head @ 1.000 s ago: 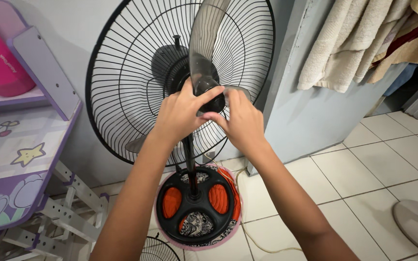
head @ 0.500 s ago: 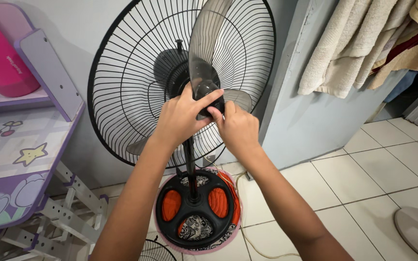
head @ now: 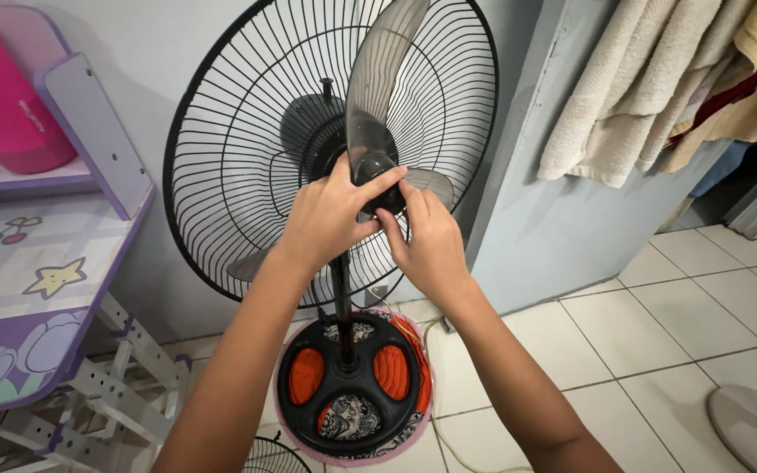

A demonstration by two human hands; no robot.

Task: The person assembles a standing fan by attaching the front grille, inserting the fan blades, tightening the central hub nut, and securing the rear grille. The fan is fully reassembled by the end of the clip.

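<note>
Hands on fan hub: left hand and right hand both pinched around black blade cap, rear grille behind.

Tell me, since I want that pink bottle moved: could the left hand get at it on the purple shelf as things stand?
Probably yes. The pink bottle stands uncovered on the purple shelf, on the same side as the left hand, with nothing between them. But that hand grips the fan hub now.

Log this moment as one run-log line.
left hand: grips blade hub | right hand: fingertips at hub front | fan: front grille off, rear guard on | base: on tiled floor
</note>
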